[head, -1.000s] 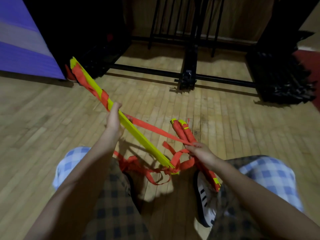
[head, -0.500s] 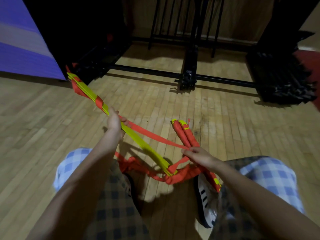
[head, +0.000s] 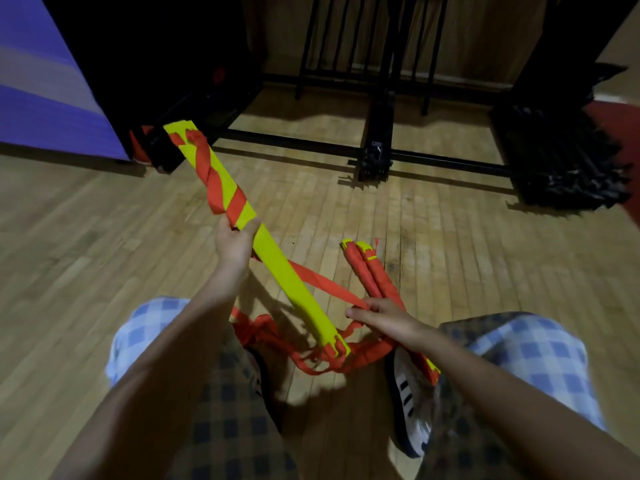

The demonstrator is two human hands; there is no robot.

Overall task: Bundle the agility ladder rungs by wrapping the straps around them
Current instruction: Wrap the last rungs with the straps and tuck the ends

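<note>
Head view. Rungs point(head: 277, 268): yellow stack held above the floor, long axis from 11 o'clock (far end) to 5 o'clock (near end), far third already spiralled in strap point(head: 322, 282). Left hand point(head: 233, 244) gripping the stack near mid-length, fingers curled round it. Right hand point(head: 384, 318) pinching the strap, at 3 o'clock from the stack's near end and nearer to it. Strap taut between stack and right-hand pinch. Likely next: another turn toward 5 o'clock. Second wrapped bundle point(head: 374, 282) just beyond the right hand.
</note>
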